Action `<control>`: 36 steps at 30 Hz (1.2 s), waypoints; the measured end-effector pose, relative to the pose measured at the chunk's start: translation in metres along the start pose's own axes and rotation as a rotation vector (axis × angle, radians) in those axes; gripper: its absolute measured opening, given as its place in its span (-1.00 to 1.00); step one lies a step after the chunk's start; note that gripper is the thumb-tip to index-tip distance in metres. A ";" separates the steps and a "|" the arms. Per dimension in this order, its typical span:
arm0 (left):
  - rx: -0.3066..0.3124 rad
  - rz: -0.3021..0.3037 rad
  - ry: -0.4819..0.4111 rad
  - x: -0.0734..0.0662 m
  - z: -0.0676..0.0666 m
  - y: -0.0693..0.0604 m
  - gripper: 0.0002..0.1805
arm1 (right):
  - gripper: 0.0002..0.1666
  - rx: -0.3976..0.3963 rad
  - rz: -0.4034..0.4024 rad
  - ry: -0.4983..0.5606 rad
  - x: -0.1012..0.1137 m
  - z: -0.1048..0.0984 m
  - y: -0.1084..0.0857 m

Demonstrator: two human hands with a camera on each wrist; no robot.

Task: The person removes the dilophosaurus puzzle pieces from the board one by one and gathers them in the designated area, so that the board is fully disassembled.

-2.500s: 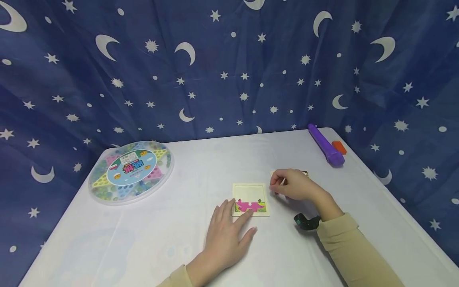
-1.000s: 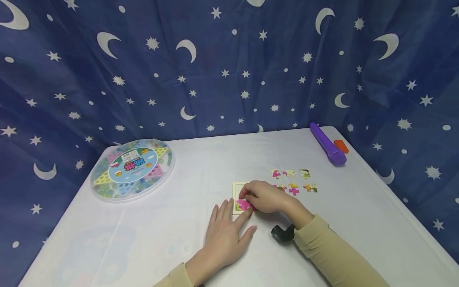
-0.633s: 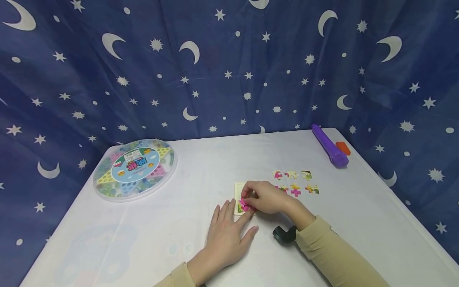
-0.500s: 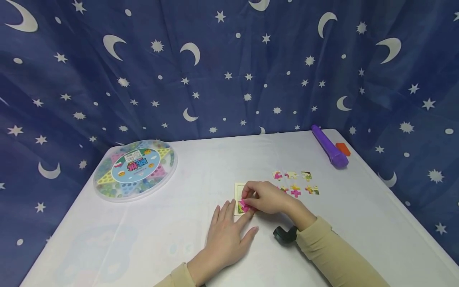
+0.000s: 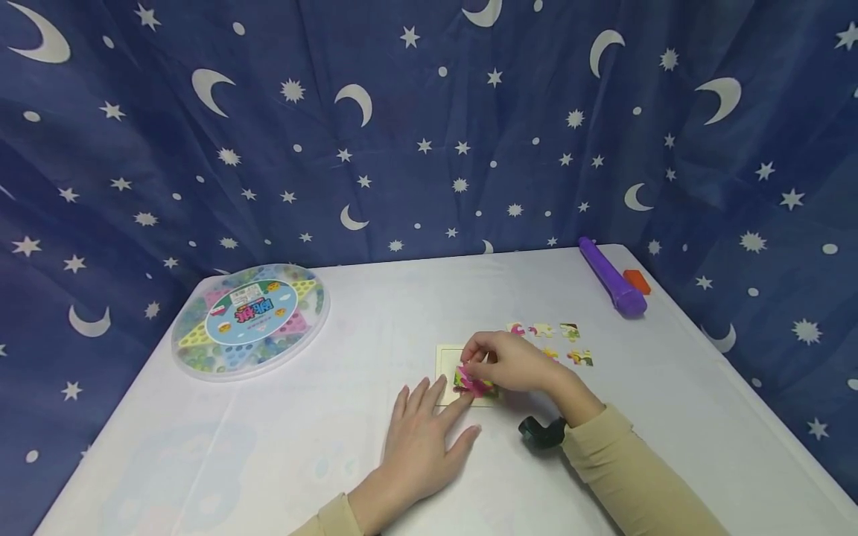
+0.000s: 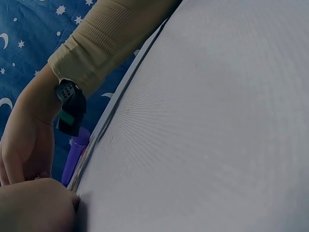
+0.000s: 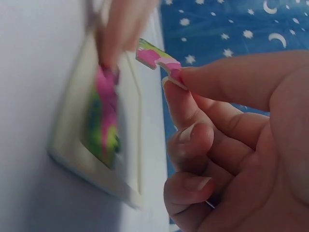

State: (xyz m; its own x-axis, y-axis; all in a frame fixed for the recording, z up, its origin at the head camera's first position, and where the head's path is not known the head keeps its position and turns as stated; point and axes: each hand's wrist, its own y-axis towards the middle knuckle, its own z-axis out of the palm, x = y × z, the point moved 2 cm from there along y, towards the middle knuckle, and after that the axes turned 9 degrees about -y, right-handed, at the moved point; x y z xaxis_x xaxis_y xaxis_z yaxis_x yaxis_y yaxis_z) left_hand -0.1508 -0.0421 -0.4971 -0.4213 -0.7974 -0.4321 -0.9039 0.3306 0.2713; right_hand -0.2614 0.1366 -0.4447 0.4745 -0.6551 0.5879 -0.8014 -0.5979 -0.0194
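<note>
In the head view, a small cream puzzle tray (image 5: 445, 359) lies on the white table. My right hand (image 5: 519, 365) is above it, pinching a pink-and-green jigsaw piece (image 7: 147, 56) between thumb and index finger. In the right wrist view that piece is raised clear of the tray, with pink and green pieces (image 7: 107, 121) lying inside the tray. My left hand (image 5: 424, 447) rests with extended fingers at the tray's lower-left corner, its index fingertip at the bottom edge. The left wrist view shows both hands but hides the puzzle.
Several loose jigsaw pieces (image 5: 570, 332) lie right of the tray, some partly behind my right hand. A round clear game case (image 5: 251, 320) stands at the table's back left. A purple microphone-shaped object (image 5: 610, 277) and an orange block (image 5: 637, 281) lie back right.
My right hand came from the loose pieces to the tray's lower row. Since half a second ago it has lifted a pink-and-green piece and shifted slightly right. My left hand stays put.
</note>
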 end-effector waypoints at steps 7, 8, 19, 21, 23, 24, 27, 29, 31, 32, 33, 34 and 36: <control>-0.007 -0.011 -0.020 0.002 0.000 0.001 -0.56 | -0.91 -0.004 0.018 -0.031 -0.017 -0.022 -0.009; -0.007 -0.017 -0.023 0.002 0.000 0.002 -0.56 | -0.91 -0.003 0.030 -0.037 -0.019 -0.026 -0.011; -0.035 -0.034 -0.043 0.002 0.001 0.001 -0.54 | -0.89 0.055 0.143 -0.040 -0.040 -0.044 -0.021; -0.043 -0.031 -0.050 0.002 0.001 0.001 -0.54 | -0.89 0.081 0.165 -0.036 -0.042 -0.044 -0.022; -0.050 -0.030 -0.050 0.002 0.002 0.001 -0.54 | -0.89 0.106 0.176 -0.029 -0.045 -0.044 -0.023; -0.050 -0.032 -0.049 0.002 0.002 0.000 -0.54 | -0.89 0.118 0.179 -0.025 -0.046 -0.044 -0.023; -0.047 -0.037 -0.044 0.002 0.001 0.000 -0.54 | -0.89 0.149 0.192 -0.014 -0.050 -0.044 -0.024; -0.044 -0.043 -0.040 0.002 0.001 0.000 -0.54 | -0.90 0.164 0.185 -0.011 -0.052 -0.046 -0.026; -0.046 -0.047 -0.035 0.002 0.001 0.000 -0.54 | -0.92 0.181 0.182 -0.015 -0.054 -0.047 -0.027; -0.046 -0.050 -0.032 0.002 0.001 0.000 -0.54 | -0.93 0.190 0.175 -0.018 -0.055 -0.048 -0.028; -0.049 -0.050 -0.028 0.001 0.001 0.000 -0.54 | -0.93 0.199 0.170 -0.019 -0.056 -0.048 -0.029; -0.054 -0.048 -0.025 0.001 0.001 0.000 -0.54 | -0.93 0.207 0.167 -0.023 -0.057 -0.049 -0.030; -0.066 -0.041 -0.022 0.001 0.000 0.000 -0.55 | -0.93 0.219 0.171 -0.025 -0.059 -0.050 -0.031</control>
State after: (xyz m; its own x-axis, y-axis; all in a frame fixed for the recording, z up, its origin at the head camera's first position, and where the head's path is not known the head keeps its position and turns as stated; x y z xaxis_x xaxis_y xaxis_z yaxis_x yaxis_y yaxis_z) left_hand -0.1512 -0.0431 -0.4976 -0.3860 -0.7983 -0.4623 -0.9140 0.2630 0.3090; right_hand -0.2827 0.2168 -0.4386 0.3501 -0.7644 0.5413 -0.7741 -0.5615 -0.2922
